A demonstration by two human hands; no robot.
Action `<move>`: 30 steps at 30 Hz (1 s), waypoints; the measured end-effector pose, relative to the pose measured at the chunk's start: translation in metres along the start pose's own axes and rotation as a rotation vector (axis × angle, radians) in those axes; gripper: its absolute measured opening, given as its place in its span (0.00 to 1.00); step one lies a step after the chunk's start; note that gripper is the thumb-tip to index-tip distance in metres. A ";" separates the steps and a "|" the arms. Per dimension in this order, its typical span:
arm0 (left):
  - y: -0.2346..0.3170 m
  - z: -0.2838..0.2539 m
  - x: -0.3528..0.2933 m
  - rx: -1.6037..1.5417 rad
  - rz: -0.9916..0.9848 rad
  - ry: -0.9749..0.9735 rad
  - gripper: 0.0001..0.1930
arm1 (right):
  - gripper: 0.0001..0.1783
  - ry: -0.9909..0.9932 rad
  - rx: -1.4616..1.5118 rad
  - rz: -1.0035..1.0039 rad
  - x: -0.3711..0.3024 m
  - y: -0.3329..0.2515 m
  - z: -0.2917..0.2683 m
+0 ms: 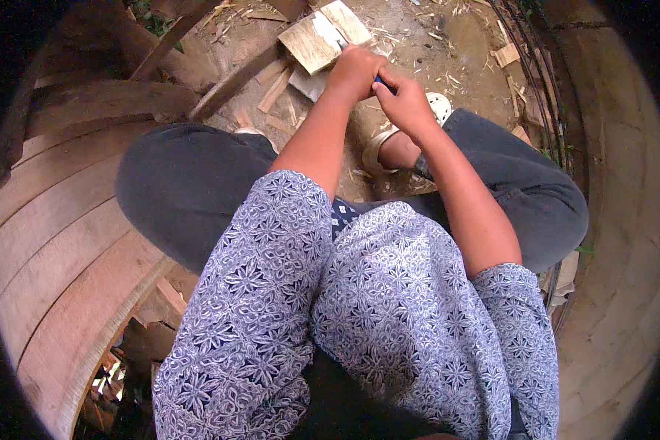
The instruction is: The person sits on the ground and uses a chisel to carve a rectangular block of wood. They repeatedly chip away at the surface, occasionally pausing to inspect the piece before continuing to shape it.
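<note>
My left hand is closed around a tool with a blue handle, close to the wood. Just behind it, my right hand grips the rear of the same handle. Only a sliver of metal shows ahead of my left fingers, so the tool's exact kind is hidden. Its front end meets a pale wood block, and a second wood piece lies against that block with a whitish strip between them. Beneath the block is a light grey slab, partly covered.
Wood chips and splinters litter the dirt floor. To the left are curved-looking wooden planks and a beam. Dark cables run along the right, beside a long board. My clog-shod foot stands near my hands.
</note>
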State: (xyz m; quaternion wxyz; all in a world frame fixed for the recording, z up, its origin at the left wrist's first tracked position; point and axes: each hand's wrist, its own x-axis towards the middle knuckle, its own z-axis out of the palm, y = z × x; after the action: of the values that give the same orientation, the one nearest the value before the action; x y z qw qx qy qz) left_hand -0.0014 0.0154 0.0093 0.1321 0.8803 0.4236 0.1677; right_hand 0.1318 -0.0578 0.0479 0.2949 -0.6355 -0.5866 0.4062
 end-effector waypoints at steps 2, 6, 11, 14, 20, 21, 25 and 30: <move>0.012 -0.001 -0.003 -0.019 -0.006 -0.002 0.08 | 0.21 -0.048 -0.047 0.027 -0.006 0.002 -0.010; 0.023 0.004 -0.010 -0.064 0.018 0.006 0.08 | 0.21 -0.019 -0.090 0.074 -0.020 -0.002 -0.017; 0.015 0.011 -0.006 -0.035 0.028 0.029 0.08 | 0.21 -0.075 -0.082 0.089 -0.017 -0.009 -0.019; 0.005 0.003 -0.002 -0.056 0.045 0.013 0.07 | 0.21 -0.057 -0.066 0.093 -0.009 -0.011 -0.011; -0.001 0.005 0.001 -0.047 0.036 0.073 0.06 | 0.21 -0.083 -0.078 0.098 0.002 -0.011 -0.013; -0.001 0.006 0.000 -0.048 0.041 0.069 0.06 | 0.21 -0.107 -0.066 0.126 0.000 -0.015 -0.015; 0.010 0.006 0.001 -0.023 0.035 0.020 0.07 | 0.23 -0.092 -0.060 0.078 -0.003 -0.003 -0.019; 0.020 0.011 -0.006 -0.082 0.036 0.133 0.07 | 0.23 -0.135 -0.117 0.145 -0.011 -0.006 -0.026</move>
State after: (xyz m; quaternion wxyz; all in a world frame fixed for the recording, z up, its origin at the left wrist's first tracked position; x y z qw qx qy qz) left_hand 0.0134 -0.0019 0.0059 0.1367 0.8686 0.4083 0.2453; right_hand 0.1518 -0.0648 0.0675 0.1869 -0.6637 -0.5803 0.4333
